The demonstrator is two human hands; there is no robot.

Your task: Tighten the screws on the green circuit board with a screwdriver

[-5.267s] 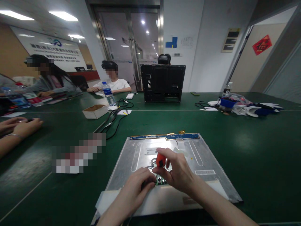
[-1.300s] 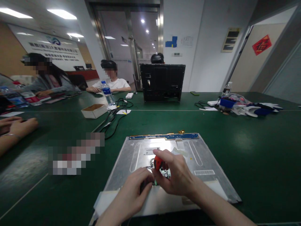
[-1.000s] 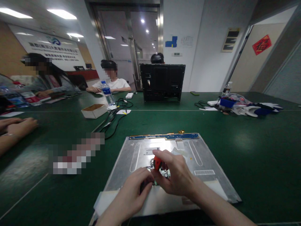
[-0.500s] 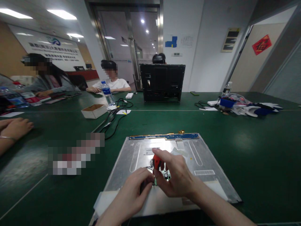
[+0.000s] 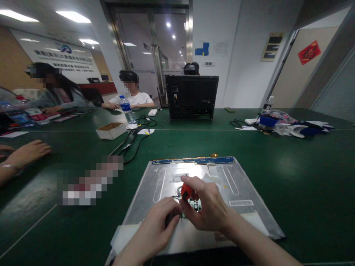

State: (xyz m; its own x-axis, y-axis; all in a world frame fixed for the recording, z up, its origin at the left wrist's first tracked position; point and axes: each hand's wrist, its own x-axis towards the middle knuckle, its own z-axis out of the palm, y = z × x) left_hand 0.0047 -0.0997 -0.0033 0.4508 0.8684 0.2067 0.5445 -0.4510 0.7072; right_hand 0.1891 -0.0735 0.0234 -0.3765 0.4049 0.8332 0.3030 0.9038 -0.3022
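Observation:
A flat metal display panel (image 5: 241, 192) lies in front of me, with a blue circuit strip (image 5: 177, 161) along its far edge. My right hand (image 5: 209, 205) grips the red and black handle of a screwdriver (image 5: 186, 191) over the panel's middle. The tip of the tool is hidden. Just left of it, my left hand (image 5: 162, 218) has its fingers curled together at the edge of a small green circuit board (image 5: 197, 205). Whatever those fingers pinch is out of sight. Both hands partly cover the board.
An upright black screen housing (image 5: 192, 96) stands at the far side. Black cables (image 5: 135, 142), a small open box (image 5: 111, 132) and a water bottle (image 5: 126, 109) are to the left. Plastic bags and cloth (image 5: 294, 127) lie right. A co-worker's hand (image 5: 31, 153) rests at left.
The screwdriver handle has tilted and turned in my right hand. My left hand stays put. The co-worker's hand at left has slid to the right, and a head behind the housing has shifted right.

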